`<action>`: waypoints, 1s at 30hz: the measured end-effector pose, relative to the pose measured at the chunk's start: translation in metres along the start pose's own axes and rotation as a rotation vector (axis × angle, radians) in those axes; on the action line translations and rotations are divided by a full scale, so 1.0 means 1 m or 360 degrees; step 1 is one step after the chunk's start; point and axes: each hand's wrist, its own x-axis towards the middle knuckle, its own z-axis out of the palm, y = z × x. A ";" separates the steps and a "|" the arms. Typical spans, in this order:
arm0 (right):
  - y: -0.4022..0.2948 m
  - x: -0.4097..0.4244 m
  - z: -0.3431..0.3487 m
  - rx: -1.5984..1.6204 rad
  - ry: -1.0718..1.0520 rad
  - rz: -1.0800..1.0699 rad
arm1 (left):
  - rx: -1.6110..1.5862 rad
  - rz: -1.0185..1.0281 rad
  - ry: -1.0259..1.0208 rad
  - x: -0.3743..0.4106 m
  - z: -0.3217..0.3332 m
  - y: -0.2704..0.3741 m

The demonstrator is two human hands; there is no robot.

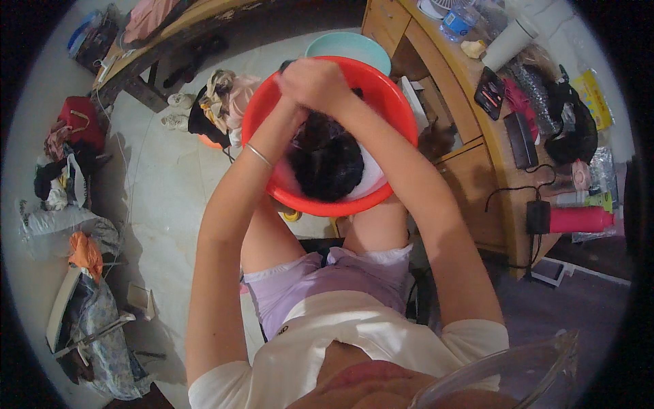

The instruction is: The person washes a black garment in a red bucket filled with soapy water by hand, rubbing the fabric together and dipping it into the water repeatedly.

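A red plastic basin (406, 117) sits over my knees. Inside lies wet black cloth (327, 166), with whitish foam or water (375, 168) along its right side. My left hand (292, 87) and my right hand (327, 84) are pressed together above the basin's far left part, slightly blurred. Both are closed around dark cloth; a bit of it pokes out past the knuckles, and more hangs below the wrists. The overlapping hands hide most of the fingers. A metal bangle (259, 155) circles my left wrist.
Behind the basin stands a turquoise basin (352, 43). Left of it is a heap of clothes (230, 102) beside white shoes (176, 120). A wooden desk (472, 122) on the right bears a water bottle (456, 24), a pink bottle (580, 219) and cables. Bags and clothing line the left wall.
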 end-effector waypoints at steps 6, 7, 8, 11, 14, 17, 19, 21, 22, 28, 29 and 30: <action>0.043 -0.023 -0.010 0.0046 -0.0109 0.1057 | 0.0209 -0.0132 -0.0240 -0.002 0.020 0.001; 0.038 -0.022 -0.010 0.0058 -0.0134 0.1012 | 0.0195 -0.0100 -0.0173 -0.001 0.016 -0.001; 0.031 -0.022 -0.009 0.0070 -0.0160 0.0967 | 0.0181 -0.0068 -0.0106 0.001 0.011 -0.003; -0.004 -0.004 -0.009 0.0138 -0.0119 0.0488 | -0.0013 0.0161 -0.0246 0.008 -0.020 -0.006; -0.014 0.000 -0.010 0.0052 -0.0156 0.0175 | 0.0025 0.0246 -0.0057 -0.009 -0.009 -0.006; 0.027 -0.022 0.002 -0.0099 -0.0082 0.0191 | 0.0094 -0.0022 -0.0043 0.012 -0.008 -0.007; 0.037 -0.030 -0.001 -0.0201 -0.0224 0.0606 | 0.0107 -0.0223 -0.0299 0.005 0.005 0.000; 0.041 -0.036 -0.005 -0.0144 -0.0244 0.0955 | 0.0161 -0.0140 -0.0152 0.008 0.006 -0.003; 0.038 -0.036 -0.002 -0.0123 -0.0221 0.1016 | 0.0186 -0.0116 -0.0092 0.007 0.008 -0.002; -0.010 -0.015 -0.001 0.0058 -0.0133 0.0516 | 0.0140 0.0234 0.0072 0.011 -0.021 -0.011; -0.013 -0.013 -0.002 0.0049 -0.0151 0.0449 | 0.0106 0.0246 0.0015 0.013 -0.025 -0.013; -0.006 -0.015 -0.004 -0.0094 -0.0108 0.0286 | 0.0067 0.0171 0.0140 0.013 -0.017 -0.014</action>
